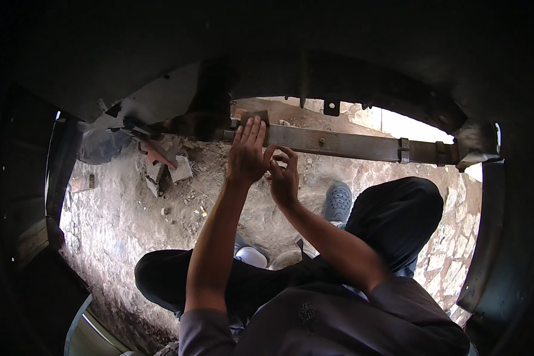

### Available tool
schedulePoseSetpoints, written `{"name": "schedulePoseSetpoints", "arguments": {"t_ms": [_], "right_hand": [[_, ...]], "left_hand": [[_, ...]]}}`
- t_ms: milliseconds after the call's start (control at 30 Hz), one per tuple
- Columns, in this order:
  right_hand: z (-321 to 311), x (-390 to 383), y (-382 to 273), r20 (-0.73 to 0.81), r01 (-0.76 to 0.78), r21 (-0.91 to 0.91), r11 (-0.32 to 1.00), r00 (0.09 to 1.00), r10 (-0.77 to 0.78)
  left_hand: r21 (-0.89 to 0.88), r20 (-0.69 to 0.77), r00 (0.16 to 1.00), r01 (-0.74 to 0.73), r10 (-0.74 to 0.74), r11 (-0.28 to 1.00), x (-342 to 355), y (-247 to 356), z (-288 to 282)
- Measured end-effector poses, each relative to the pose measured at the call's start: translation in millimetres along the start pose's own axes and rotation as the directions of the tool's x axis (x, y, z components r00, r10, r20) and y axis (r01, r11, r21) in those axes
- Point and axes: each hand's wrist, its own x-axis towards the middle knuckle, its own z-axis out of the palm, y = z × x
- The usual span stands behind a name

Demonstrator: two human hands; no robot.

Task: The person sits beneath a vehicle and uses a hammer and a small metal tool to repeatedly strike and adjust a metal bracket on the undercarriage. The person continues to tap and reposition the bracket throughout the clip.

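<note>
In the head view, the left hand (pixel 247 159) lies with its fingers straight and flat on a brown sheet (pixel 262 114), over the left part of a metal bar (pixel 362 144) that runs left to right at the far side. The right hand (pixel 285 181) is just to its right and nearer, fingers bent; whether they pinch anything I cannot tell. The step in hand appears to be pressing or rubbing the bar, which would call for steady, flat pressure next.
</note>
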Motion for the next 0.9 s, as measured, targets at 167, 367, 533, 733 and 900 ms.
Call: {"name": "schedulePoseSetpoints", "arguments": {"t_ms": [167, 367, 533, 733, 900], "right_hand": [[-22, -8, -6, -0.072, 0.038, 0.044, 0.998, 0.997, -0.035], [-39, -7, -28, -0.111, 0.254, 0.015, 0.967, 0.962, -0.251], [-77, 23, -55, -0.096, 0.585, -0.302, 0.752, 0.767, -0.635], [-72, 107, -92, 0.385, 0.570, -0.789, 0.231, 0.751, -0.536], [-100, 123, -86, 0.369, 0.383, -0.913, 0.140, 0.922, -0.116]], "left_hand": [[0.043, 0.030, 0.999, -0.041, 0.040, 0.998, -9, 14, 5], [0.104, 0.141, 0.986, 0.079, -0.093, 0.991, 26, -3, 2], [0.126, 0.140, 0.988, -0.080, 0.062, 0.989, -7, 8, -5], [0.164, 0.055, 0.995, 0.075, -0.085, 0.984, 20, -11, 5], [0.015, 0.106, 0.990, -0.093, 0.091, 0.996, -22, 1, -7]]}}
